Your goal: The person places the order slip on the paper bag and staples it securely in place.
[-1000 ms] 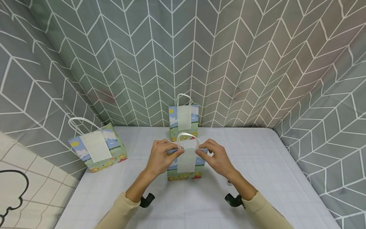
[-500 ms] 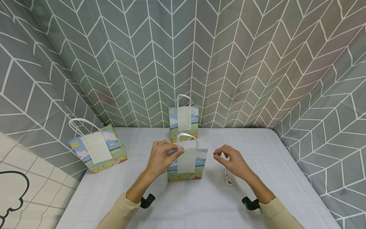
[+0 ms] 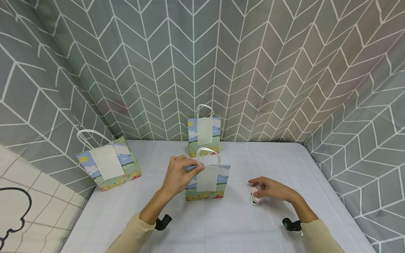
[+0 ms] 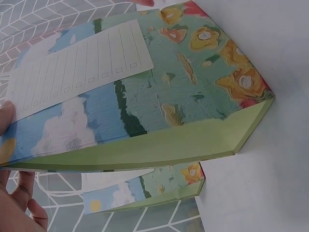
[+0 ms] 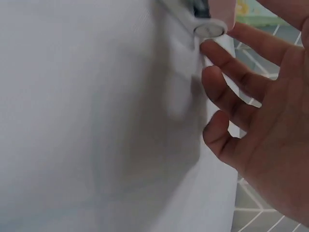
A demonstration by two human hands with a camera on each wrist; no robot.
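My left hand pinches the top left edge of a small paper gift bag, printed with blue sky, clouds and flowers. A white checklist sheet lies flat against the bag's front, its upper end near my left thumb. White looped handles rise from the bag's top. To the right, my right hand is over a small pink-and-white stapler lying on the table. Its thumb and fingertips are at the stapler's sides, while the other fingers are loosely bent beside the stapler's rounded end.
A matching bag with a white sheet on its front stands behind, near the table's back edge. Another such bag stands tilted at the left edge. The table has a white cloth, and a patterned curtain hangs behind it.
My right hand has let go of the bag's top right edge and moved right and down to the stapler. My left hand has kept its pinch on the bag.
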